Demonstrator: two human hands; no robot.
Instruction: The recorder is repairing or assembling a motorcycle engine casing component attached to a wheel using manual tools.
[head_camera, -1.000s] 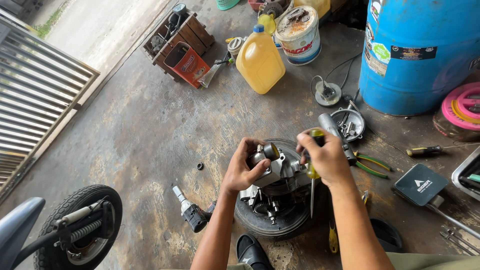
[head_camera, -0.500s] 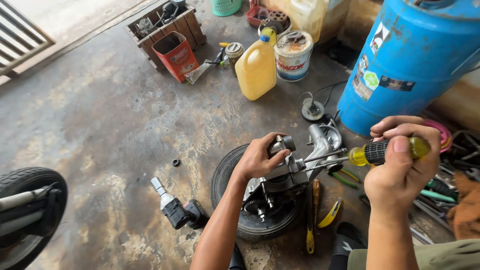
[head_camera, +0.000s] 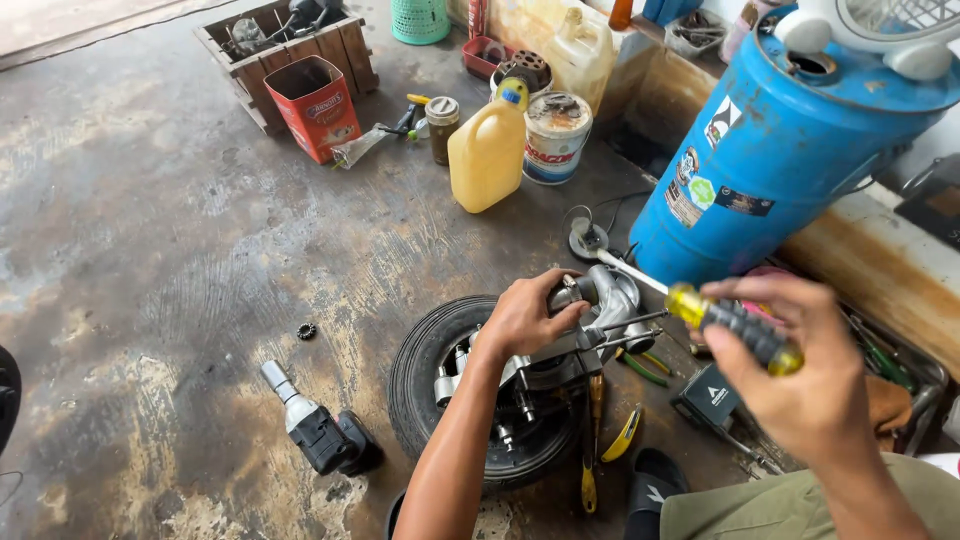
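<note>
Grey metal engine part (head_camera: 590, 320) on black rubber tyre (head_camera: 425, 365), below blue plastic drum (head_camera: 790, 160). Left hand (head_camera: 525, 315) clamped over its top; right hand (head_camera: 805, 375), nearer drum, grasping yellow-and-black-handled screwdriver (head_camera: 735, 330), shaft tip over engine part.

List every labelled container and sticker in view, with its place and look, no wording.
Red tin: far left, beside the wooden crate, boxy.
Yellow jug: centre back, blue cap.
Paint can: right of the jug, round, white with a red band.
Blue drum: right, several small stickers.
</note>
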